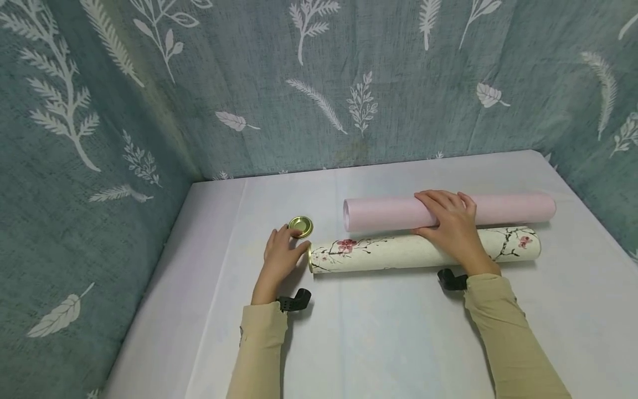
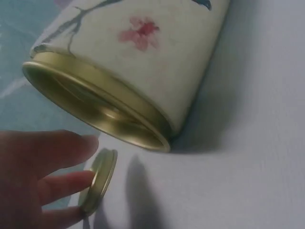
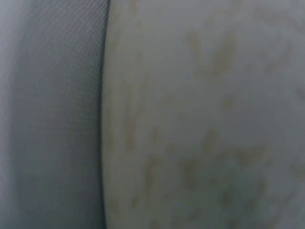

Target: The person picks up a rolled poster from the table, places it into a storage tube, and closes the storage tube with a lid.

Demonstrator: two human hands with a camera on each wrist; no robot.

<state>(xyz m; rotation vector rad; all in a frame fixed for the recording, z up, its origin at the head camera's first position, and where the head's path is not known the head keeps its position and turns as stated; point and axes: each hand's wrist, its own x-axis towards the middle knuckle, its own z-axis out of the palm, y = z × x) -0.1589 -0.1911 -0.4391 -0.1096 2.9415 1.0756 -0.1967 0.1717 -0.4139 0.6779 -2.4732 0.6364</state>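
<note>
A long cream tube (image 1: 389, 255) with a red blossom print lies across the table. Its gold-rimmed end (image 2: 102, 107) faces my left hand (image 1: 281, 257), with the thumb close to the rim. Fingers of that hand touch a small round gold lid (image 1: 301, 226) beyond the tube's end; the thumb stands apart from it in the left wrist view. Behind the tube lies a hollow pink roll (image 1: 384, 214). My right hand (image 1: 453, 230) reaches over the cream tube and grips the pink roll, fingers over its far side and thumb on the near side.
The white-covered table (image 1: 389, 332) extends in front of the tube and to both sides. A green leaf-patterned cloth (image 1: 259, 88) hangs behind and beside it. Both wrists carry a black camera mount (image 1: 295, 300). The right wrist view is mostly filled by a blurred pale surface.
</note>
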